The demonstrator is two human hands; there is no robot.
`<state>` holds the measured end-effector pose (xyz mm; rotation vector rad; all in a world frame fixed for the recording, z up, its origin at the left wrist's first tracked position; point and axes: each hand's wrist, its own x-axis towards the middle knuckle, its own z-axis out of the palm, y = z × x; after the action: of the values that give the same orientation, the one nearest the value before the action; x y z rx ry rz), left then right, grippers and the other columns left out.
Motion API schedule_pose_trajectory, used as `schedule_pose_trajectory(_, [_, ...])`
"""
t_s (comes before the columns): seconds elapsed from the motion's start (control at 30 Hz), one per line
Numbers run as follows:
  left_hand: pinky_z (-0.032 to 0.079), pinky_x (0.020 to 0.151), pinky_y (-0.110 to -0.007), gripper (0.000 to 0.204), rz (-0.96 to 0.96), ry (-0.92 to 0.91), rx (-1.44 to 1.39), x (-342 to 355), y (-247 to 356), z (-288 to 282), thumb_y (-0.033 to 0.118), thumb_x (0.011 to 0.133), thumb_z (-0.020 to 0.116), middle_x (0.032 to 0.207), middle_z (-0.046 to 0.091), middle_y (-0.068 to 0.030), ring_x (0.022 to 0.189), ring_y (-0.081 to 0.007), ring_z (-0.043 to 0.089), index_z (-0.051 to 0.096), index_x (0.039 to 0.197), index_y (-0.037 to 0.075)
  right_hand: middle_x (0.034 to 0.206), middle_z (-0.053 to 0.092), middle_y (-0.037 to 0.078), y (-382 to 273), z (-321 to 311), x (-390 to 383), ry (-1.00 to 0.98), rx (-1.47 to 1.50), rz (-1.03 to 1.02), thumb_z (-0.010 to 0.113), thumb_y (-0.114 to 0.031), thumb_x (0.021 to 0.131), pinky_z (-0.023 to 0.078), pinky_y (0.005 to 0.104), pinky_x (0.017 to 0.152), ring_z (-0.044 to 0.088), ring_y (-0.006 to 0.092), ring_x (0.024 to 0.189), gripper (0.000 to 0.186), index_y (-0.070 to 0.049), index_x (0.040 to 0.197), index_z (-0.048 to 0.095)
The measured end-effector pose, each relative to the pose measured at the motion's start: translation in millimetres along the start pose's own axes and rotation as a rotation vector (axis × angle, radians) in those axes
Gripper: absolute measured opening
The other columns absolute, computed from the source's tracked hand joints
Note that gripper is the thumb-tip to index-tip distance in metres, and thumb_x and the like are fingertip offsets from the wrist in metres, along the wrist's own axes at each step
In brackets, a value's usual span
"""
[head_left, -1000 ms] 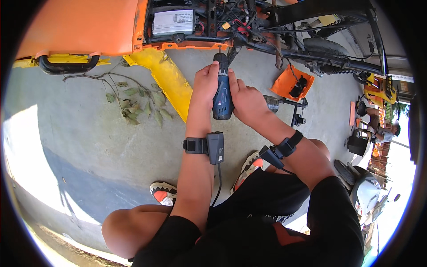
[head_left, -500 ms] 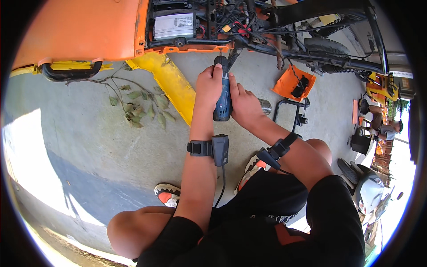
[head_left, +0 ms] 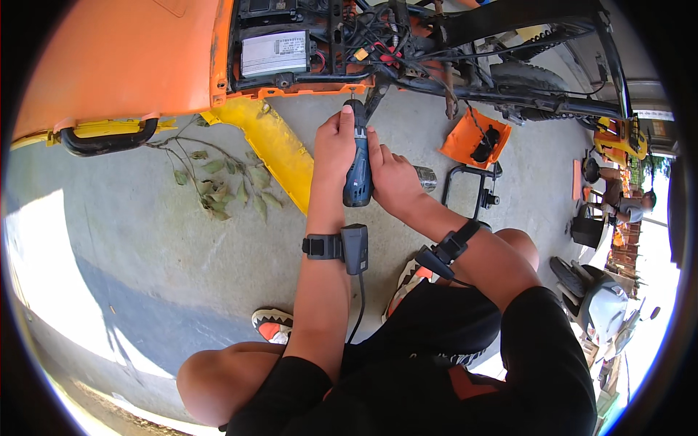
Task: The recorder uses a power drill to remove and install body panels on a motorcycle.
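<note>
Around the blue drill [head_left: 357, 182], both hands [head_left: 333, 149] [head_left: 394, 182] seem closed.

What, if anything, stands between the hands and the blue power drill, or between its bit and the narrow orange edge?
Nothing visible: the left hand and right hand are on the blue power drill, and its thin bit points at the narrow orange edge. Contact there is unclear.

Sunlit floor [head_left: 47, 261] at far left is totally blown out, lower right glares too. I'm in soft shade, my left hand [head_left: 335, 150] and right hand [head_left: 393, 180] reasonably sharp, fisheye warping stuff near the edges.
</note>
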<state>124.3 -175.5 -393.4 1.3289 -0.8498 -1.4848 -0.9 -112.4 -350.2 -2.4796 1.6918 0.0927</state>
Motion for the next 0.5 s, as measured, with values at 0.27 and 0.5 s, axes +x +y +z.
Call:
schedule_pose_trajectory(0.27, [0.045, 0.056, -0.027, 0.045, -0.009, 0.005, -0.072, 2.4, 0.9, 0.4, 0.041, 0.101, 0.05, 0.071, 0.06, -0.0018, 0.06, -0.0088, 0.053, 0.064, 0.093, 0.0, 0.099, 0.059, 0.019, 2.7, 3.7, 1.6, 0.031, -0.013, -0.004, 0.067, -0.002, 0.067, 0.052, 0.0388, 0.076, 0.065, 0.0329, 0.081, 0.094, 0.01, 0.147, 0.018])
schedule_pose_trajectory(0.5, [0.053, 0.068, -0.029, 0.038, -0.152, -0.124, -0.508, 12.2, 9.8, 1.2, 0.033, 0.102, 0.048, 0.088, 0.068, -0.0104, 0.076, -0.0173, 0.064, 0.06, 0.109, -0.003, 0.097, 0.059, 0.018, 9.3, -0.8, -3.2, 0.044, -0.069, -0.026, 0.07, -0.001, 0.061, 0.051, 0.0387, 0.077, 0.064, 0.0346, 0.08, 0.101, 0.008, 0.147, 0.018])
